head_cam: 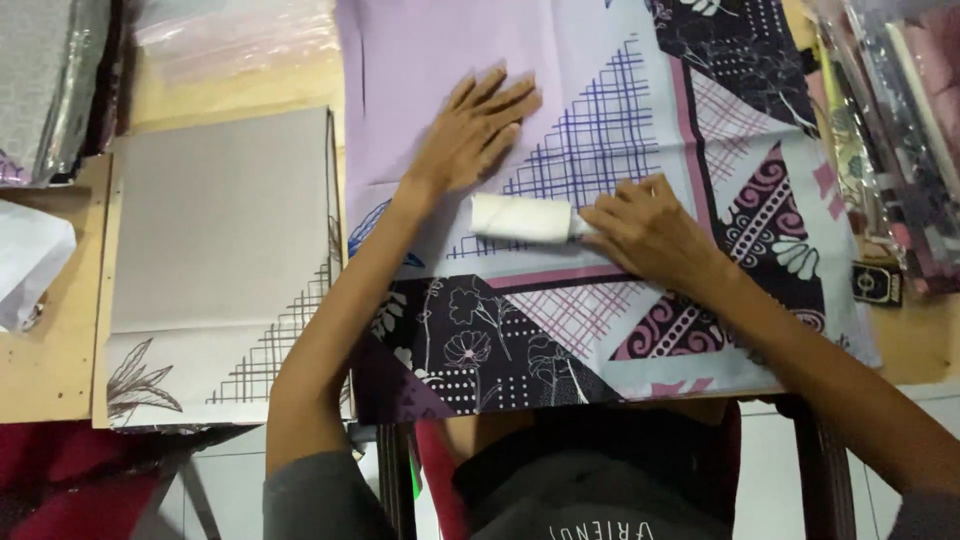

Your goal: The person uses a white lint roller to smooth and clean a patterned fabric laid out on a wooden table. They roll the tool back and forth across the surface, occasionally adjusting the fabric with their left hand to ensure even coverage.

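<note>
A lilac and white patterned cloth [600, 110] with dark floral and checked patches lies spread on the wooden table [50, 360]. My left hand [475, 130] rests flat on it, palm down and fingers spread, on the plain lilac part. My right hand [650, 232] grips the end of a small white roller-shaped object [520, 217] that lies on the cloth between the two hands.
A folded grey cloth [215, 250] with a line pattern lies to the left. Clear plastic packets [240, 35] sit at the back left, and more wrapped fabrics [890, 130] are stacked at the right edge. A white bag [25, 260] is at far left.
</note>
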